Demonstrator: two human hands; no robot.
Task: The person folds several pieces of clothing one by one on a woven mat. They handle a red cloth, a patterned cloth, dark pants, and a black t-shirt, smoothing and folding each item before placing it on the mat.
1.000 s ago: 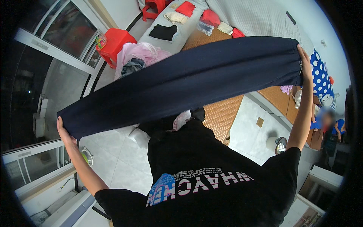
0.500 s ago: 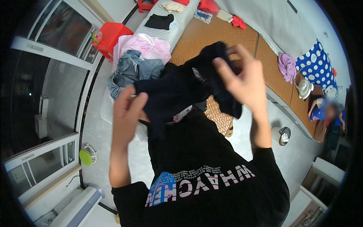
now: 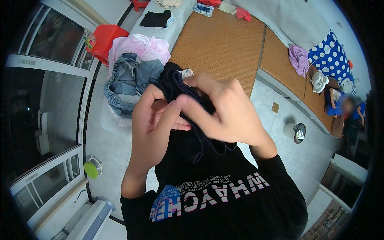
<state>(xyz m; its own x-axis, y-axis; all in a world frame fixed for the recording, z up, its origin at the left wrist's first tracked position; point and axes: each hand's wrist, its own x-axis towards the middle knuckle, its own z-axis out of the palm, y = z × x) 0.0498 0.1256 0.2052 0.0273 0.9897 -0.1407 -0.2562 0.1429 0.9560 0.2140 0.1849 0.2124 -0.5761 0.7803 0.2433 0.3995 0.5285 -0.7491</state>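
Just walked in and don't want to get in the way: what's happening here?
A person holds a bunched dark navy garment, left hand and right hand close together in front of their black shirt. A denim garment lies just beyond the left hand, by pink cloth, with a red stool past that.

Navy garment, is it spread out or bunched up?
Bunched up: the navy garment is gathered between the left hand and right hand, folds hanging below.

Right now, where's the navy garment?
In the head view, the navy garment is bunched near centre, between the left grip and the right grip, just right of the blue denim garment.
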